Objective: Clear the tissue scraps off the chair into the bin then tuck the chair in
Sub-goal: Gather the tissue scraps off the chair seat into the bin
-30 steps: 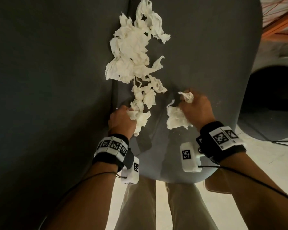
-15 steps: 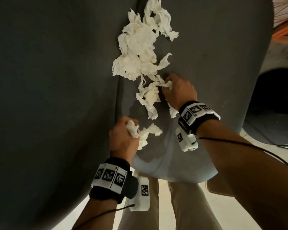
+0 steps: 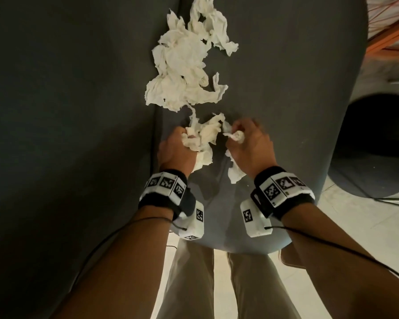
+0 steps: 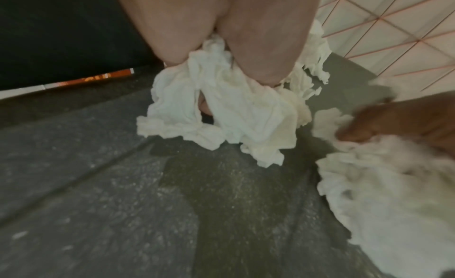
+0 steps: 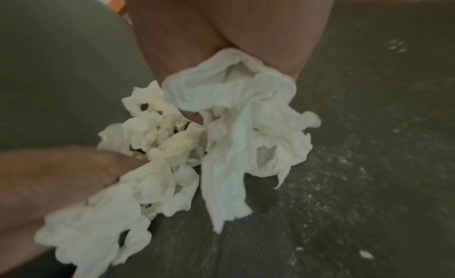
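White crumpled tissue scraps lie on the dark grey chair seat (image 3: pixel 274 93). A large heap of scraps (image 3: pixel 184 67) sits farther along the seat, close to the backrest (image 3: pixel 67 111). My left hand (image 3: pixel 179 150) grips a bunch of tissue (image 4: pixel 221 114) near the seam. Just to its right, my right hand (image 3: pixel 247 143) clutches another wad (image 5: pixel 241 130), with ends hanging out below the palm (image 3: pixel 235 173). The two hands are close together, with a small scrap (image 3: pixel 211 127) between them on the seat.
A round black bin (image 3: pixel 376 146) stands on the pale floor to the right of the chair. White crumbs dot the seat (image 5: pixel 364 184). My legs in beige trousers (image 3: pixel 189 284) stand at the seat's front edge. Orange framing (image 3: pixel 392 35) shows at top right.
My left hand moved forward along the seat with its tissue. My right hand drew back from the scraps and came beside the left, holding more tissue.
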A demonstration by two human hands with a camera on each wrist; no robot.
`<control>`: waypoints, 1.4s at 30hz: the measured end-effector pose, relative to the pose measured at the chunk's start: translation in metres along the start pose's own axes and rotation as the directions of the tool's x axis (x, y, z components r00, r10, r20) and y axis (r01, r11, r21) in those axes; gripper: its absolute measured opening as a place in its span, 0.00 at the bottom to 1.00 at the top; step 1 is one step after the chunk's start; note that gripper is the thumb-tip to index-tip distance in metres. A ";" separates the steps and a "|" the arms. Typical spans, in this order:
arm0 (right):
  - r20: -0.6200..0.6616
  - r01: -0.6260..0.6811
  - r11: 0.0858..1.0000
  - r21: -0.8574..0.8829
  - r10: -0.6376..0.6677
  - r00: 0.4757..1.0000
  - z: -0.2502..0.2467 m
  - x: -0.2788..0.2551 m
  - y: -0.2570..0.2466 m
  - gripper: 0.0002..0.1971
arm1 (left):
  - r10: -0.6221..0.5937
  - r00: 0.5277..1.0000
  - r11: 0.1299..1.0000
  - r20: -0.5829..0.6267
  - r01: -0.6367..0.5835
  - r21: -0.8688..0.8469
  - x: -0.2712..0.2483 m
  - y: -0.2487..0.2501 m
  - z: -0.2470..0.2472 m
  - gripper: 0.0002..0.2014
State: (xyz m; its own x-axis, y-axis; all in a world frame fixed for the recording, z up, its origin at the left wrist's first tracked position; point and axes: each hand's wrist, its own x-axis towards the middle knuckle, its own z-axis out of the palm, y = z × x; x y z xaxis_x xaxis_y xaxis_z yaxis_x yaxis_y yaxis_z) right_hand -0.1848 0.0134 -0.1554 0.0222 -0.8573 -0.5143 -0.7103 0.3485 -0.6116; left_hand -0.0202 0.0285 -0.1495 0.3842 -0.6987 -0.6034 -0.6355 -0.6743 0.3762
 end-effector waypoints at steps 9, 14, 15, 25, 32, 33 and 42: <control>0.230 0.239 0.921 -0.309 -0.171 0.958 0.025 0.018 -0.016 0.20 | 0.188 0.971 0.979 -0.150 -0.197 -0.045 -0.047 -0.019 -0.024 0.07; 0.091 0.085 0.990 -0.111 -0.075 0.993 0.012 0.019 -0.015 0.24 | 0.142 0.955 0.974 -0.260 -0.182 -0.134 -0.047 -0.004 -0.042 0.07; 0.075 0.034 0.997 -0.068 -0.029 0.997 0.007 0.019 -0.016 0.30 | 0.100 0.959 0.973 -0.265 -0.149 -0.175 -0.041 0.002 -0.043 0.05; 0.035 0.192 0.977 -0.097 -0.190 0.981 0.004 0.052 -0.047 0.22 | 0.048 0.989 0.997 -0.143 -0.038 0.073 0.023 0.058 -0.056 0.38; 0.082 0.097 0.977 -0.191 -0.082 0.993 0.008 0.066 -0.055 0.15 | 0.109 0.978 0.981 -0.179 -0.076 0.181 0.031 0.053 -0.054 0.21; 0.063 0.089 0.986 -0.142 -0.081 0.995 0.005 0.064 -0.052 0.15 | 0.117 0.975 0.982 -0.187 -0.087 0.166 0.027 0.053 -0.056 0.21; -0.109 -0.133 0.948 0.288 0.170 0.979 -0.045 0.013 -0.015 0.12 | 0.445 0.779 0.892 -0.442 -0.429 0.142 -0.030 0.025 -0.063 0.09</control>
State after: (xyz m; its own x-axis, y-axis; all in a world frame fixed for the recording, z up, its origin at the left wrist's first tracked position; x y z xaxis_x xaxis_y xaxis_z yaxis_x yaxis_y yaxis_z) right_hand -0.2054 -0.0203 -0.1254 -0.1759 -0.8215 -0.5424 -0.4743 0.5535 -0.6846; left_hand -0.0051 0.0176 -0.0774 0.3127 -0.9498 0.0079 -0.8267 -0.2681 0.4948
